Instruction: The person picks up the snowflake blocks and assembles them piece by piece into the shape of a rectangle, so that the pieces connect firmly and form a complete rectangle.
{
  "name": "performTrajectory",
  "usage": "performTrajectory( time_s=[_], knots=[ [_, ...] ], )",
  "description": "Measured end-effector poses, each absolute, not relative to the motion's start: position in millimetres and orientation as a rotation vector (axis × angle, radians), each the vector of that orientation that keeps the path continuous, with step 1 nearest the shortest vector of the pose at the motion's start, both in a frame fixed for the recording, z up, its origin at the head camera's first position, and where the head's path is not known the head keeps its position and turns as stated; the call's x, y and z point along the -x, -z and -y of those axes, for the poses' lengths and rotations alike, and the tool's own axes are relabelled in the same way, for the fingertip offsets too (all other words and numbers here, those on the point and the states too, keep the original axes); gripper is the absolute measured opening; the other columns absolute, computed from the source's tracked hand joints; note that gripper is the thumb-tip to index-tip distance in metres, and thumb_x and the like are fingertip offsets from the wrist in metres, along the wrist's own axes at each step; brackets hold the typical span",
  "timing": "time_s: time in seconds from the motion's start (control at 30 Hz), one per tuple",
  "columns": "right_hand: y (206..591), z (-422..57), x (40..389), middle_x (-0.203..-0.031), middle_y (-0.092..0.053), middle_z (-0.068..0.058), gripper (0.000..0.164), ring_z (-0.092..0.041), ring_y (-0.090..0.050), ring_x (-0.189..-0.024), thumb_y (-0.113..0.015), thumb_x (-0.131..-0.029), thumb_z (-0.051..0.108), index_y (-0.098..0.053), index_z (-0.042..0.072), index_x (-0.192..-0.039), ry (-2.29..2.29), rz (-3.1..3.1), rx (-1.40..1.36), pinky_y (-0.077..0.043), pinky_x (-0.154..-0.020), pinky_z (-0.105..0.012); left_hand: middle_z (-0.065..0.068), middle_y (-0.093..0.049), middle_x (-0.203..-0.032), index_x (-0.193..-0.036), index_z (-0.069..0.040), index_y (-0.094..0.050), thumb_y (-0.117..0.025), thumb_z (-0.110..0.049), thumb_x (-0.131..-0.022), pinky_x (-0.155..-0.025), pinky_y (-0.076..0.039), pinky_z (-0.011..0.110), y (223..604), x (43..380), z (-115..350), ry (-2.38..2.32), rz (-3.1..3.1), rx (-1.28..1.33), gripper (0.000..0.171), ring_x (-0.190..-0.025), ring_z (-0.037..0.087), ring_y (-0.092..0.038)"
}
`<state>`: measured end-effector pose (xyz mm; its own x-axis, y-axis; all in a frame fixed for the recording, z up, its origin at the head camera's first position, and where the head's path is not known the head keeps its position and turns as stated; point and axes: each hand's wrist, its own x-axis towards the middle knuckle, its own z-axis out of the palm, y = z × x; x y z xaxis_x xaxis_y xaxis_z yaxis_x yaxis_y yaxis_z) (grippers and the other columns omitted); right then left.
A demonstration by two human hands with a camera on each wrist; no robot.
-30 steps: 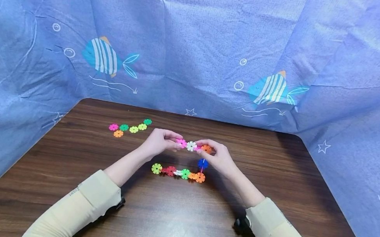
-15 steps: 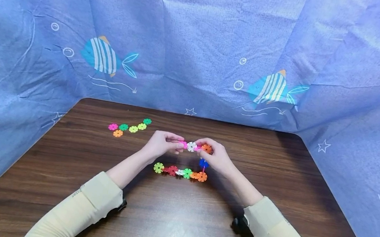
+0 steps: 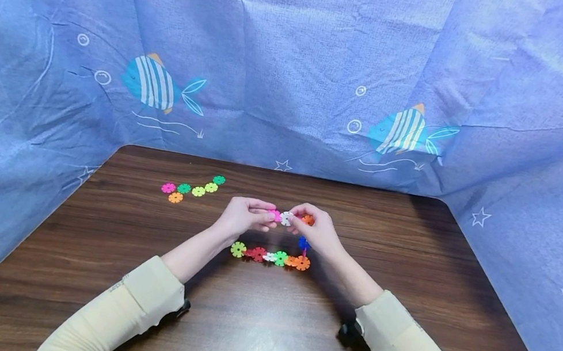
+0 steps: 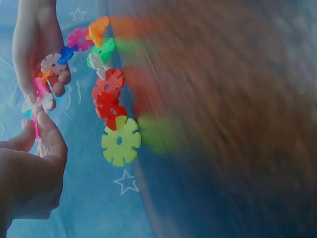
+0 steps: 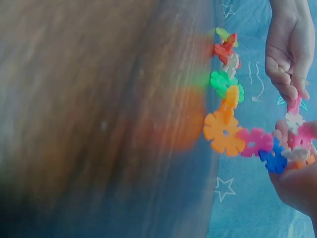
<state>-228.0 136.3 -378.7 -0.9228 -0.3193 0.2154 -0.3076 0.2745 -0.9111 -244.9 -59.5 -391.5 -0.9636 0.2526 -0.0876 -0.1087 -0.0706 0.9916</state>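
A chain of notched plastic snowflake discs hangs in a bent, C-like shape above the table. At its upper row my left hand (image 3: 245, 218) pinches a pink disc (image 3: 276, 215). Right beside it is a white disc (image 3: 286, 218), which my right hand (image 3: 321, 232) holds with thumb and fingers. An orange disc (image 3: 308, 219) shows partly behind the right hand. From there the chain drops through a blue disc (image 5: 273, 154) to a larger-looking orange disc (image 5: 224, 133). The lower row runs left past a green disc (image 3: 280, 258) and red discs to a yellow-green end disc (image 4: 121, 141).
Several loose discs lie at the back left of the wooden table (image 3: 114, 226), among them a pink disc (image 3: 168, 188) and an orange disc (image 3: 176, 197). A blue fish-patterned cloth (image 3: 295, 55) hangs behind and at both sides.
My left hand has moved slightly right with the pink disc. The right hand's thumb and fingers have shifted left onto the white disc. The lower row of the chain has drifted a little right.
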Motion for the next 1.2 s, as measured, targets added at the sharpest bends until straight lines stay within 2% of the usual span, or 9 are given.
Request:
performTrajectory(
  time_s=[0.1, 0.2, 0.37, 0.5, 0.6, 0.77, 0.9, 1.0, 1.2],
  knots=[
    [390.3, -136.9, 236.4, -0.084, -0.064, -0.03, 0.016, -0.04, -0.067, -0.075, -0.061, -0.09, 0.003, -0.061, -0.01, -0.097, 1.877, -2.441, 0.583, -0.051, -0.073, -0.057, 0.025, -0.069, -0.094, -0.118, 0.015, -0.056, -0.064, 0.005, -0.085, -0.07, -0.057, 0.033, 391.7, 244.7, 57.9, -2.16, -1.91, -0.113, 0.036, -0.068, 0.017, -0.07],
    [400.5, -137.3, 243.3, -0.083, -0.066, -0.025, 0.016, -0.048, -0.064, -0.081, -0.063, -0.09, 0.006, -0.063, -0.009, -0.096, 1.926, -2.429, 0.558, -0.052, -0.074, -0.055, 0.024, -0.07, -0.091, -0.119, 0.016, -0.056, -0.064, 0.007, -0.084, -0.068, -0.057, 0.031, 391.9, 245.1, 57.0, -2.192, -1.875, -0.074, 0.037, -0.067, 0.016, -0.07],
    [402.6, -135.2, 244.5, -0.081, -0.068, -0.021, 0.018, -0.045, -0.065, -0.08, -0.065, -0.089, 0.012, -0.065, -0.006, -0.093, 1.942, -2.467, 0.554, -0.052, -0.075, -0.055, 0.021, -0.071, -0.088, -0.118, 0.016, -0.056, -0.063, 0.008, -0.085, -0.067, -0.057, 0.029, 393.0, 245.3, 54.7, -2.23, -1.838, -0.068, 0.035, -0.066, 0.015, -0.069],
    [396.7, -134.6, 241.7, -0.081, -0.068, -0.024, 0.017, -0.03, -0.068, -0.073, -0.064, -0.09, 0.009, -0.064, -0.007, -0.093, 1.902, -2.486, 0.552, -0.053, -0.072, -0.053, 0.021, -0.071, -0.088, -0.117, 0.015, -0.058, -0.063, 0.008, -0.084, -0.068, -0.057, 0.03, 394.2, 245.1, 53.6, -2.23, -1.832, -0.06, 0.034, -0.066, 0.016, -0.069],
    [395.9, -136.6, 241.6, -0.083, -0.068, -0.025, 0.018, -0.025, -0.067, -0.072, -0.063, -0.091, 0.011, -0.064, -0.006, -0.095, 1.847, -2.498, 0.542, -0.053, -0.069, -0.05, 0.023, -0.07, -0.092, -0.117, 0.014, -0.058, -0.064, 0.006, -0.084, -0.072, -0.057, 0.034, 393.9, 244.0, 54.0, -2.195, -1.865, -0.078, 0.034, -0.068, 0.016, -0.07],
    [399.2, -140.9, 242.7, -0.084, -0.069, -0.021, 0.019, -0.04, -0.066, -0.08, -0.064, -0.091, 0.016, -0.064, -0.002, -0.097, 1.815, -2.481, 0.517, -0.053, -0.073, -0.054, 0.026, -0.068, -0.098, -0.116, 0.013, -0.059, -0.065, 0.002, -0.086, -0.078, -0.055, 0.044, 394.2, 241.9, 56.9, -2.091, -2.014, -0.246, 0.033, -0.075, 0.022, -0.071],
    [400.1, -142.8, 242.2, -0.083, -0.069, -0.017, 0.017, -0.041, -0.066, -0.081, -0.065, -0.09, 0.014, -0.065, -0.002, -0.097, 1.834, -2.463, 0.525, -0.053, -0.073, -0.054, 0.025, -0.069, -0.099, -0.114, 0.011, -0.06, -0.067, -0.004, -0.086, -0.081, -0.052, 0.05, 395.5, 242.0, 60.1, -2.004, -2.11, -0.356, 0.033, -0.086, 0.037, -0.068],
    [400.5, -144.1, 242.9, -0.082, -0.069, -0.016, 0.015, -0.043, -0.066, -0.079, -0.066, -0.089, 0.011, -0.065, -0.003, -0.096, 1.853, -2.465, 0.537, -0.052, -0.072, -0.055, 0.022, -0.069, -0.101, -0.118, 0.007, -0.059, -0.069, -0.009, -0.086, -0.081, -0.053, 0.049, 395.7, 243.2, 64.5, -1.944, -2.165, -0.395, 0.038, -0.093, 0.042, -0.065],
    [400.4, -148.4, 243.9, -0.08, -0.07, -0.017, 0.015, -0.045, -0.066, -0.079, -0.067, -0.087, 0.011, -0.068, -0.002, -0.095, 1.817, -2.506, 0.536, -0.053, -0.071, -0.054, 0.017, -0.068, -0.107, -0.125, -0.002, -0.058, -0.073, -0.016, -0.083, -0.082, -0.054, 0.043, 390.4, 244.7, 80.8, -1.794, -2.333, -0.487, 0.046, -0.097, 0.03, -0.066]
  ],
)
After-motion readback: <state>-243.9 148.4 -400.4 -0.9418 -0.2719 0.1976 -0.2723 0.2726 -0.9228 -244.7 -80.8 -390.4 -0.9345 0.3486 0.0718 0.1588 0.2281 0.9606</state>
